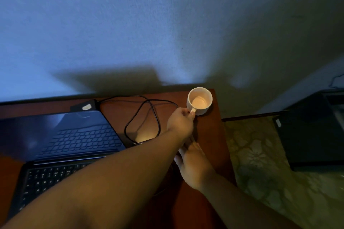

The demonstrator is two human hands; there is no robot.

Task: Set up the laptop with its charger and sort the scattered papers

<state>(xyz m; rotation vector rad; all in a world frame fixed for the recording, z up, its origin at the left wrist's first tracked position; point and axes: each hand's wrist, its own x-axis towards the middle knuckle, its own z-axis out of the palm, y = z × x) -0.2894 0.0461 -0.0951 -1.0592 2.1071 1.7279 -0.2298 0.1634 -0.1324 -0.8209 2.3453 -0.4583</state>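
Gripping mug (199, 100) handle: left hand (180, 122) | right hand (193, 165) fingers relaxed, empty

One open laptop (61, 147) sits at the bench's (204, 135) left side. One black charger brick (84, 106) lies at the back edge, with one looped cable (145, 117). One white mug (199, 100) stands at the back right corner. Two hands are in view: left (179, 121) and right (194, 165).

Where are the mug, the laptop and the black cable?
mug (199, 100), head view, on its inside bottom.
laptop (61, 132), head view, on its dark screen.
black cable (157, 121), head view, on the loop's right side.
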